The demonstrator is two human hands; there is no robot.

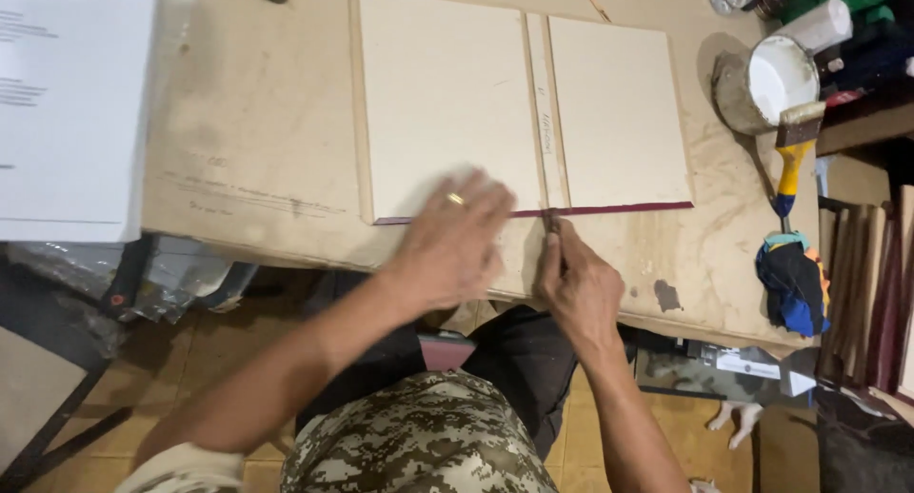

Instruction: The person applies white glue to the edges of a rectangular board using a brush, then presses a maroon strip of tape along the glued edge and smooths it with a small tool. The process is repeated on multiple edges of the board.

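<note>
The book cover [447, 103], two pale boards and a spine strip on maroon cloth, is lain flat on the table [248, 141]. It is pinned by the flat, open left hand [455, 241], so it cannot slide. A small tool [552, 221] is pinched in the closed right hand [574, 284] against the cloth edge.

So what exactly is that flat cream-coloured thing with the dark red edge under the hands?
The book cover lies open and flat on the brown worktable: two large cream boards with a narrow spine strip between them, which bears small handwriting. A maroon strip shows along its near edge. It looks like cardboard. The left hand, wearing a ring, presses flat on the near edge of the left board; the right hand works at the edge below the spine with its fingers.
</note>
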